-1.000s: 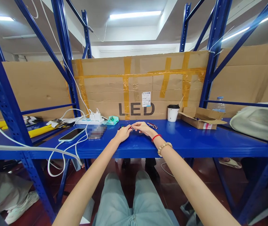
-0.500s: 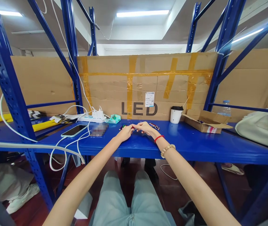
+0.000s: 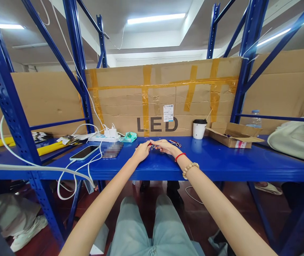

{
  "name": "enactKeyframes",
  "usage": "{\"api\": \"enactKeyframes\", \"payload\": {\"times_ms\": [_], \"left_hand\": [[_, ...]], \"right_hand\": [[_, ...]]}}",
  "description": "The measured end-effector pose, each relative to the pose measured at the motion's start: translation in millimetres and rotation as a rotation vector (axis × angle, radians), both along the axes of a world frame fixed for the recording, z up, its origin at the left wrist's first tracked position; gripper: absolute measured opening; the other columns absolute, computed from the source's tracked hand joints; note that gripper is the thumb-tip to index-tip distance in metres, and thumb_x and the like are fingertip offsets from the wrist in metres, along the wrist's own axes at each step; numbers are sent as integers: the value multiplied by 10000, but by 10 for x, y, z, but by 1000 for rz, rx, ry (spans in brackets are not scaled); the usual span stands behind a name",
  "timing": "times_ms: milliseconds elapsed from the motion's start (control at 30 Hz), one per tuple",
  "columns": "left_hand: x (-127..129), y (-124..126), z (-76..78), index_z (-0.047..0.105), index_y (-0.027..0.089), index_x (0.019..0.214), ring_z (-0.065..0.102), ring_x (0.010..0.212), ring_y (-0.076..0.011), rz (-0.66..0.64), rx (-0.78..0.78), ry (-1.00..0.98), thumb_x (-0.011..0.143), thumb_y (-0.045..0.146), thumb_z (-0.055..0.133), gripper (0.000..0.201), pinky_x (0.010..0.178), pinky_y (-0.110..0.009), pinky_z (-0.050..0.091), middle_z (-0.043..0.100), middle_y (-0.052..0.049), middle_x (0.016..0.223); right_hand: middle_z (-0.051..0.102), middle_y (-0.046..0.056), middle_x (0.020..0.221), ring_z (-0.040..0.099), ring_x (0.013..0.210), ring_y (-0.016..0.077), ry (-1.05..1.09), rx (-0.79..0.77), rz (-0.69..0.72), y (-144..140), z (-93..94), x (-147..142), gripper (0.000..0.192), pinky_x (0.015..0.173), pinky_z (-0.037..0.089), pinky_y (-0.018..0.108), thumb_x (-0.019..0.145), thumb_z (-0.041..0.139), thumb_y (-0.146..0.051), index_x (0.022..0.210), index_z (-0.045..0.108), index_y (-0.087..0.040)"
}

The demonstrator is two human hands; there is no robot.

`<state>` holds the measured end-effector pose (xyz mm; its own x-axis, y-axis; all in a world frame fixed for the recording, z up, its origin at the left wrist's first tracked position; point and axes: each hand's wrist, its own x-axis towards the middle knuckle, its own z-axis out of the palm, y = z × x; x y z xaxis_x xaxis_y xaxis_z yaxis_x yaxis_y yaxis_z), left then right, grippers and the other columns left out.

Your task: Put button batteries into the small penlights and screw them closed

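**Both hands meet over small parts on the blue shelf**

Nearest, at 6 o'clock, lie the person's knees in pale trousers (image 3: 152, 227), with both forearms reaching away over them. The right wrist carries a bead bracelet (image 3: 190, 169) and a red string (image 3: 180, 155).

On the blue shelf (image 3: 221, 160), at 12 o'clock, the left hand (image 3: 141, 152) and right hand (image 3: 164, 145) sit fingertip to fingertip. Between them lies a small red piece (image 3: 149, 144); both hands have their fingers drawn in around it, but it is too small to tell which hand grips it. Just past the right hand, at 1 o'clock, sits a small heap of dark and red parts (image 3: 175, 143).

At 10 o'clock from the hands lies a phone (image 3: 84, 153) on a white cable (image 3: 69, 170), with a power strip (image 3: 105, 137) behind it. At 2 o'clock stands a paper cup (image 3: 199, 128), then an open carton (image 3: 233, 137) and a water bottle (image 3: 252, 119). Far right rests a white bag (image 3: 296, 140).

Behind everything stands a cardboard sheet (image 3: 162, 96) marked LED.
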<state>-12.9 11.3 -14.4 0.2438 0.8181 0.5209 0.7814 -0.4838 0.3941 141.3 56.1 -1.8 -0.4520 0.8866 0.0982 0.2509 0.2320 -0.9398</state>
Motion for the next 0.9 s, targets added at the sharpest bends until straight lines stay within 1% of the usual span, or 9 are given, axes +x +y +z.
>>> {"api": "enactKeyframes", "payload": {"times_ms": [167,300,467,633,767,900], "left_hand": [[-2,26,0,535,145,1123,599,892,-186,79,0,-64,897,288,505,269,766,-382,513,586,-78,1076],[-7,39,-8,534,144,1124,600,887,-185,100,-2,-101,899,288,503,270,763,-381,513,588,-77,1068],[14,42,-11,546,139,1100,605,866,-177,51,-9,-117,897,288,506,255,748,-369,518,597,-72,1045],[29,57,-10,560,134,1066,611,814,-160,1,-16,-109,902,288,498,233,721,-346,523,611,-62,996],[2,78,-36,554,134,1079,609,836,-168,-21,-25,-82,900,288,502,242,733,-358,520,607,-65,1011],[-49,88,-70,567,131,1052,609,841,-168,-65,-47,-27,896,283,510,226,739,-360,518,609,-64,1007]], "right_hand": [[593,62,1031,597,845,157,24,55,21,-14,5,16,258,715,515,339,881,517,-312,1069,556,-140],[586,63,1049,596,848,156,55,132,8,-10,-4,38,261,712,518,336,879,523,-286,1099,544,-147],[590,62,1041,597,842,154,57,186,-6,26,-24,45,252,705,519,330,877,527,-283,1085,552,-143],[589,63,1047,597,852,159,29,210,13,38,-23,53,257,715,517,339,876,529,-285,1088,551,-141],[595,58,1022,600,829,151,-14,232,14,46,-28,57,246,697,519,327,875,530,-284,1071,556,-137],[606,47,972,601,777,134,-68,251,14,65,-51,60,221,659,520,299,876,530,-282,1032,570,-131]]}}
